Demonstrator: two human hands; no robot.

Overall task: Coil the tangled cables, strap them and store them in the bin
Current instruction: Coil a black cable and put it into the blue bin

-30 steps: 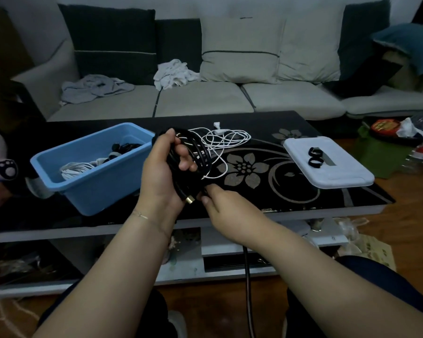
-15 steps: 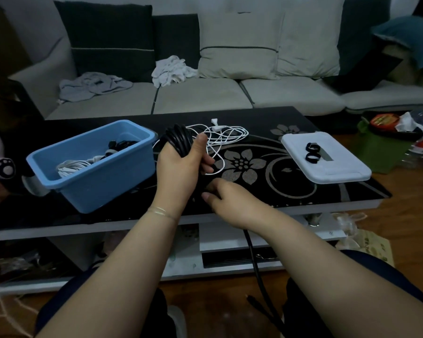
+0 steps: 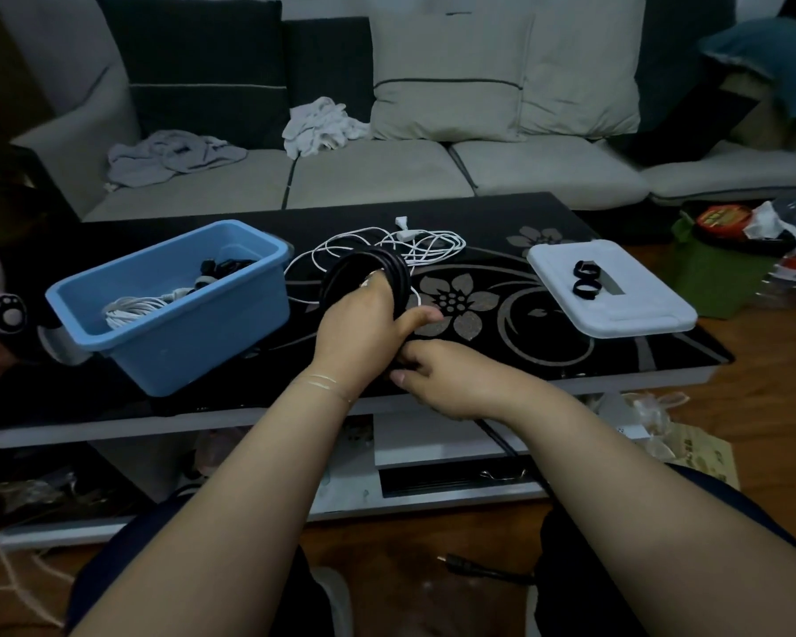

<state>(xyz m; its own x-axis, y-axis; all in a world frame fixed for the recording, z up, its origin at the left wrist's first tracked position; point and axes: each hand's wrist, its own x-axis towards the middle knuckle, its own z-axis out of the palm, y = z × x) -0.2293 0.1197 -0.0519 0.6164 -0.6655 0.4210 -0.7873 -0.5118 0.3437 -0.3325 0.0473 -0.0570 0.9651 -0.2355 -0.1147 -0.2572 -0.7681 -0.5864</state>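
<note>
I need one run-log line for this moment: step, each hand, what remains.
step: coiling black cable | left hand: grips coil | right hand: feeds cable | remaining: white cable on table, straps unused

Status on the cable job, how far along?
Done: a white coil and some black cable already lie in the bin. In hand: the left hand grips a black coil; the right hand feeds its loose tail, which trails to the floor. Left: strapping it with a strap from the lid, then the tangled white cable.
</note>
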